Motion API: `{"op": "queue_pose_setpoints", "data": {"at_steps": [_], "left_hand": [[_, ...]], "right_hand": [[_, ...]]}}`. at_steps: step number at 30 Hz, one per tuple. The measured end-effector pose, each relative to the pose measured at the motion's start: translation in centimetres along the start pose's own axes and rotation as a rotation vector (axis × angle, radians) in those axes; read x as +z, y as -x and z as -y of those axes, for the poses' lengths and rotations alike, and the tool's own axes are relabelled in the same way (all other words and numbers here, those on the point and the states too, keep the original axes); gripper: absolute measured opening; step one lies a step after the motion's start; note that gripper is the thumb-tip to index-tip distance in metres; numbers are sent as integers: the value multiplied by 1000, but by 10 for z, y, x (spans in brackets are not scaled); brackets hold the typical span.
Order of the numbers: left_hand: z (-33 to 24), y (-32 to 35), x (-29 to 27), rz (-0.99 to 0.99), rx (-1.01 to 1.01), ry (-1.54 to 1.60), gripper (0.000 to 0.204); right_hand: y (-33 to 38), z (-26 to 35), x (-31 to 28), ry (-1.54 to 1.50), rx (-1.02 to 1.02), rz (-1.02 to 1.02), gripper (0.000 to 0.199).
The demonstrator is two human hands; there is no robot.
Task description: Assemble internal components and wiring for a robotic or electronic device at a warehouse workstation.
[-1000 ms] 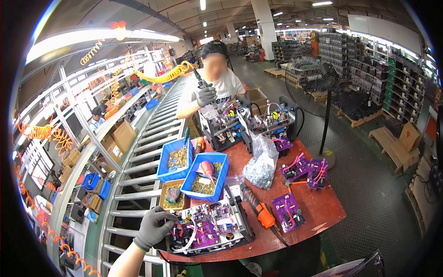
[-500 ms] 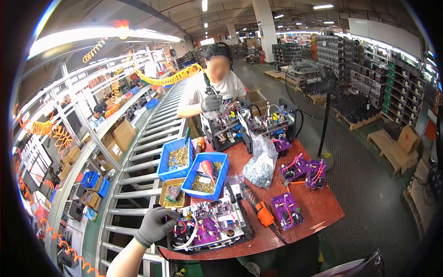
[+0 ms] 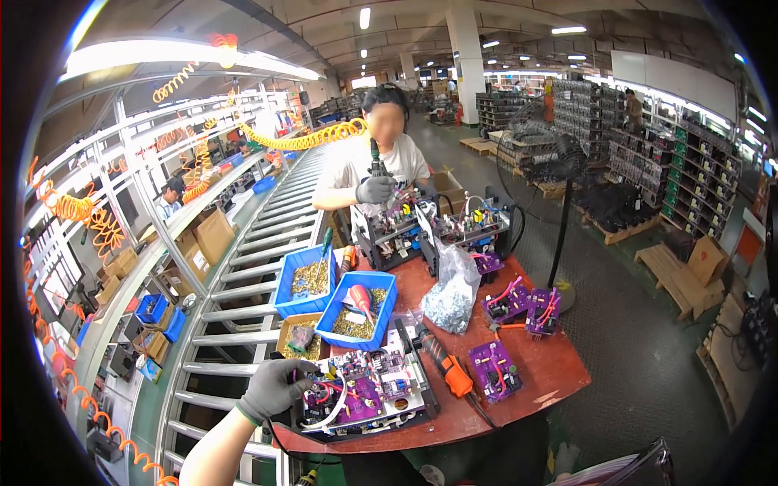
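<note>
Left hand: I saw my gloved left hand closed on the left end of the circuit-board assembly.
Assembly: at the near table edge, long axis running rightward.
Right hand: unseen.
Beyond: blue parts bins.

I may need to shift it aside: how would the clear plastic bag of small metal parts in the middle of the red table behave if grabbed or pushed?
The clear bag looks thin and crumpled, so it is probably floppy and would sag around its load. The parts fill its bulging lower half, so it is likely heavy for its size. Pushed, it would probably slump on the red table rather than roll.
</note>
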State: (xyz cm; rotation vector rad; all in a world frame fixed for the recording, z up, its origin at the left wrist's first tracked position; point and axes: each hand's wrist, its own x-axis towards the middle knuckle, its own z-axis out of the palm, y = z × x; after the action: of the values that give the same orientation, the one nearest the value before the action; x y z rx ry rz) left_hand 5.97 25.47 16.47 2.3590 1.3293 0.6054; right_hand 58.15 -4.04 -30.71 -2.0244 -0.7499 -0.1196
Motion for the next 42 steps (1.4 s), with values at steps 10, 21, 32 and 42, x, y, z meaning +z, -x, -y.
{"op": "queue_pose_setpoints", "data": {"at_steps": [10,21,32,42], "left_hand": [[7,6,0,-11,-25,36,25],[-4,0,1,-1,-89,76,26],[16,2,6,7,-85,151,13],[8,1,6,7,-83,83,11]], "right_hand": [[-252,212,4,-1776,1037,117,22],[-232,90,-53,-1555,887,17,9],[-132,42,-13,-1242,1415,-11,14],[-92,57,13,-1227,1514,202,11]]}}
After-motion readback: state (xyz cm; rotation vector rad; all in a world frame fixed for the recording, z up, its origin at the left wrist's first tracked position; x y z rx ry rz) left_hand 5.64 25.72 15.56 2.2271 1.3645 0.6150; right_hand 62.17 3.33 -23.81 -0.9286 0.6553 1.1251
